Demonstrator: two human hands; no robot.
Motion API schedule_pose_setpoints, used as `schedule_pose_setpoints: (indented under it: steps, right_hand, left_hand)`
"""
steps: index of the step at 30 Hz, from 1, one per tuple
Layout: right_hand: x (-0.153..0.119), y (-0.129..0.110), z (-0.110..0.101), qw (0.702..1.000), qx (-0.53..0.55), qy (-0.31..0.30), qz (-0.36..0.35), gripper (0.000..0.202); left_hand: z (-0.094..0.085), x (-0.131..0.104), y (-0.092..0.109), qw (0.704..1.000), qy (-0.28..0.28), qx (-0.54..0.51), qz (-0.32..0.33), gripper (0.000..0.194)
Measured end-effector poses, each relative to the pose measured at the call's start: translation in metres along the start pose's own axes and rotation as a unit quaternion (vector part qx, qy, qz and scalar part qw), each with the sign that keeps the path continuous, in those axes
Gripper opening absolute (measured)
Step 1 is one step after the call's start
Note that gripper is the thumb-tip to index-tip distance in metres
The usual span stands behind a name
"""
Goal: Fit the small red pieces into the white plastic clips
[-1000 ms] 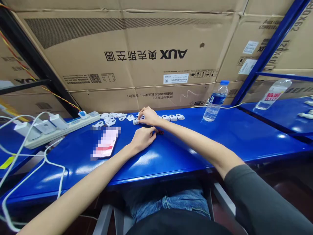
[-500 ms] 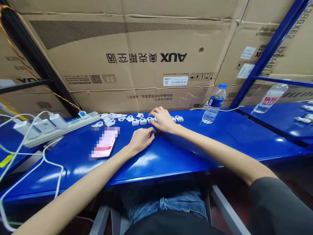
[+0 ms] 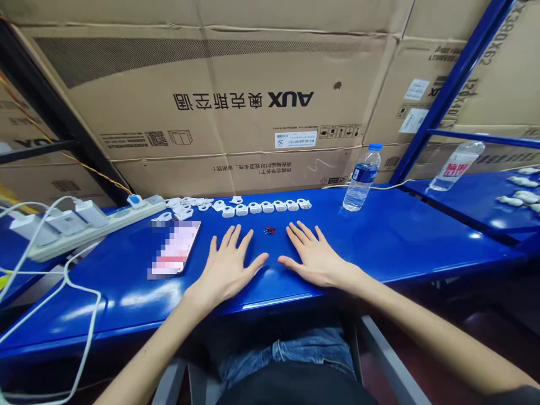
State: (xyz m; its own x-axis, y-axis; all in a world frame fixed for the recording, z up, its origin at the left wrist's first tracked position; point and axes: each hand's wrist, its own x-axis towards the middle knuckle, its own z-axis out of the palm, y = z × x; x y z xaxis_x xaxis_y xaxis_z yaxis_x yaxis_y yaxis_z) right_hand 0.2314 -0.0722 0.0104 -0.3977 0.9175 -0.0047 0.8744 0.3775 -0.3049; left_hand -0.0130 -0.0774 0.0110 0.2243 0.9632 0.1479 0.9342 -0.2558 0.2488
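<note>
My left hand [image 3: 228,267] lies palm down near the front of the blue table [image 3: 139,304], fingers spread, holding nothing. Opposite it, my right hand [image 3: 314,256] rests flat in the same way, also bare. Between and just beyond the fingertips sits a small cluster of red and black parts [image 3: 270,230], too small to name. Behind that runs a row of several white plastic pieces with ring-shaped openings [image 3: 255,207]. More white plastic pieces [image 3: 184,211] are heaped loosely toward the left, by the power strip.
A phone [image 3: 176,247] with a blurred screen lies left of my left hand. Chargers and white cables crowd the power strip [image 3: 105,228]. A water bottle [image 3: 361,179] stands at the back right; another bottle [image 3: 458,166] is farther right. Cardboard boxes [image 3: 236,67] wall off the back.
Both hands have drawn back from the white row and the small red and black parts, and moved apart. They now lie flat with fingers spread. The view has shifted slightly.
</note>
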Motion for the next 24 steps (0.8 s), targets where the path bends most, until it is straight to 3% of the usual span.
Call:
schedule_pose_setpoints:
  steps: [3, 8, 18, 24]
  right_hand:
    - [0.001, -0.001, 0.002, 1.0, 0.002, -0.014, 0.01, 0.103]
    - [-0.002, -0.002, 0.005, 1.0, 0.01, -0.022, 0.009, 0.102]
    - [-0.003, -0.003, 0.007, 1.0, 0.019, -0.011, 0.013, 0.102]
    - [0.001, 0.0, -0.001, 0.996, 0.084, 0.023, 0.026, 0.092]
  left_hand:
    - [0.004, -0.006, 0.007, 1.0, -0.01, -0.002, -0.021, 0.092]
    - [0.01, -0.007, 0.015, 0.999, -0.042, 0.007, -0.032, 0.093]
    - [0.018, -0.011, 0.014, 0.999, -0.029, 0.012, -0.03, 0.087]
    - [0.009, -0.004, 0.008, 0.996, 0.013, -0.076, -0.036, 0.082]
